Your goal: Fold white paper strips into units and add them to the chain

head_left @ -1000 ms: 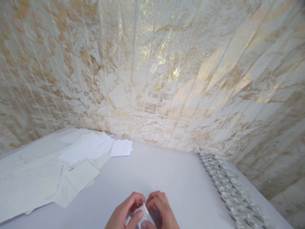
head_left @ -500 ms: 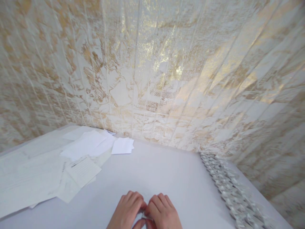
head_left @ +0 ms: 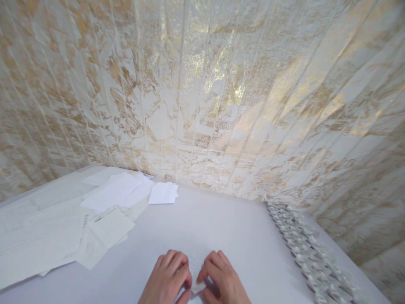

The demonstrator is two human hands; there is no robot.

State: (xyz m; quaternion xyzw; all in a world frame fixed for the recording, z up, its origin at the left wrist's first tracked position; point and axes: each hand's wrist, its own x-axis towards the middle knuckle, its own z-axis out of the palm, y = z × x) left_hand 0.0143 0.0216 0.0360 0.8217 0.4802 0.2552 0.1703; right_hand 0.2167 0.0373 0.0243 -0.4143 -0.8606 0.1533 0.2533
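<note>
At the bottom middle, a small piece of white paper [head_left: 198,288] shows between my two hands, partly covered by the fingers. My left hand [head_left: 169,276] is closed on its left side, with curled fingers and the thumb near the lower edge. On the other side, my right hand [head_left: 223,278] has its fingers bent, with index fingertip and thumb at the paper and a small shadowed gap between them. How the paper is folded is hard to make out.
Loose white sheets [head_left: 34,236], some printed, overlap on the left of the white table [head_left: 215,223]. A small stack of white paper pieces [head_left: 163,193] lies near the back edge. Along the right runs a strip of folded grey-white pieces [head_left: 303,249]. A gold-patterned curtain [head_left: 190,93] hangs behind.
My hands have moved slightly apart, the right one shifting right and its thumb and index finger separating. More of the small paper shows between them. The other papers and the strip stay put.
</note>
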